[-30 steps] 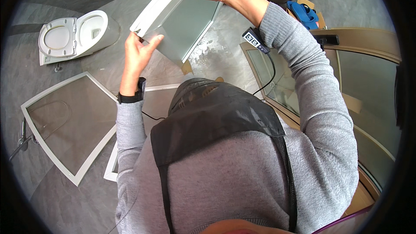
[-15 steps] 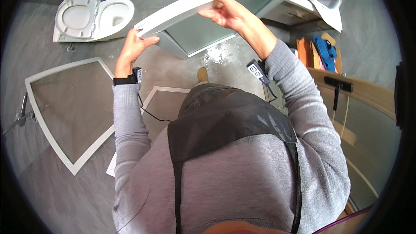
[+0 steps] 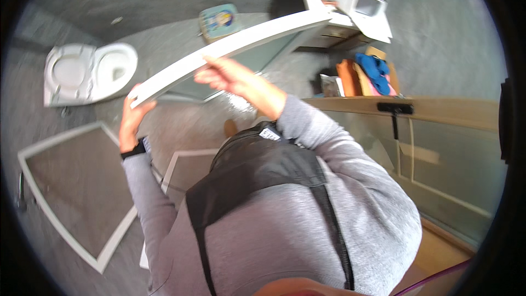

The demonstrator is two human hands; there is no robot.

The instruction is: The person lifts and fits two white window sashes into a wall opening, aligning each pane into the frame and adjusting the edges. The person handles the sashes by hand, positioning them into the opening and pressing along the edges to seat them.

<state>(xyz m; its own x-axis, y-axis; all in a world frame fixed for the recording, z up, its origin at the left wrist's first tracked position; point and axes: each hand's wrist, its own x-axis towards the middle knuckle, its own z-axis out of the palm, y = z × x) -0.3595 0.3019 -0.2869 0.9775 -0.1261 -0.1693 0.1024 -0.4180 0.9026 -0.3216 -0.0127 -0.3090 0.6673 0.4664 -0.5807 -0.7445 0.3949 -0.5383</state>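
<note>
White-framed glass panel (image 3: 233, 43) upright, right of toilet (image 3: 116, 71). Left hand (image 3: 134, 119) grasps panel end nearest toilet; right hand (image 3: 230, 77) at mid-edge, farther right of toilet, firmness cannot be told. Spread hands likely steady long frame against tipping.

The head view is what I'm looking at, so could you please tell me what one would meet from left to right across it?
White toilet → left hand → right hand → orange item → black T-shaped handle.
</note>
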